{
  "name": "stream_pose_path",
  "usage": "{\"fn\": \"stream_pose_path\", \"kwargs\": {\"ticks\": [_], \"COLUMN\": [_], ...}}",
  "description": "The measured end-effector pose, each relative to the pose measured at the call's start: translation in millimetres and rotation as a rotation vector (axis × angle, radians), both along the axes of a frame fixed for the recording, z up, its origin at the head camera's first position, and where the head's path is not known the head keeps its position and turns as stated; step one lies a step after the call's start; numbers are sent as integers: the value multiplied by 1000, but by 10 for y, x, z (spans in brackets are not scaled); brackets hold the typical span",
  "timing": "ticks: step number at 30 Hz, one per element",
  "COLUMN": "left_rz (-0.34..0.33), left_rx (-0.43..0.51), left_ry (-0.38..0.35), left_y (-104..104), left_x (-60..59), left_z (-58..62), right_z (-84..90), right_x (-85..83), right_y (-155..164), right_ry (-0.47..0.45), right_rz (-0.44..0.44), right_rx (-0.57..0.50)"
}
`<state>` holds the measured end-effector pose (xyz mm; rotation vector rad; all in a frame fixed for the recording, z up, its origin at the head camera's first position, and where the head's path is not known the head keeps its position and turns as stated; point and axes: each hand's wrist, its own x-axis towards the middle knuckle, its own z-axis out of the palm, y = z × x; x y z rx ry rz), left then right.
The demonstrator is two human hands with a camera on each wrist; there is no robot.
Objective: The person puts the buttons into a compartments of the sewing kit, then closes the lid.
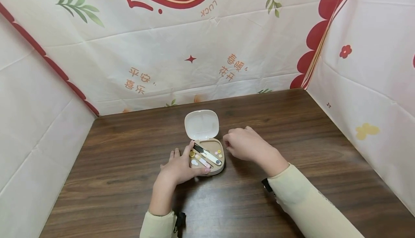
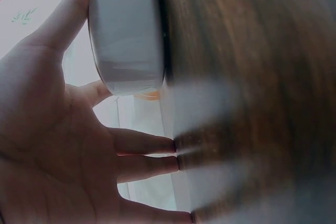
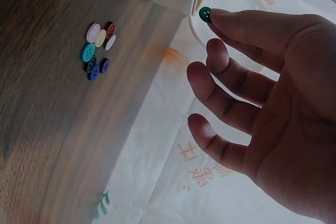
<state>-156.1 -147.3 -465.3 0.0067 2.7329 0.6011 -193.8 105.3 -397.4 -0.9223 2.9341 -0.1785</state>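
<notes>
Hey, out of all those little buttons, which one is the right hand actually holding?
The small dark green button, pinched at the fingertips of the right hand by the white case. The pink, yellow, red, white, teal and blue buttons lie clustered on the wooden table, untouched.

- Left hand (image 1: 180,166) lies low, palm turned inward, thumb and forefinger spread in a cradling curve; remaining fingers (image 2: 152,142) extended
- Right hand (image 1: 244,143) hovers palm down, fingers (image 3: 220,56) loosely bent; both forearms in cream sleeves
</notes>
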Motion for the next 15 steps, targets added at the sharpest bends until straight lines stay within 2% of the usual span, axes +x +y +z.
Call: {"fn": "stream_pose_path", "kwargs": {"ticks": [1,4,6,15], "left_rz": [-1,-5,8,7], "left_rx": [13,13,36,20], "left_ry": [-4,-3,-17,-25], "left_y": [12,18,48,63], "left_x": [29,39,101,111], "left_z": [70,92,234,256], "right_z": [2,13,21,-6], "right_x": [2,8,11,-16], "right_y": [-3,-18,-34,-151], "right_ry": [-1,-4,-4,16], "right_rz": [-2,-2,0,24], "right_rx": [-1,-4,-11,-44]}}
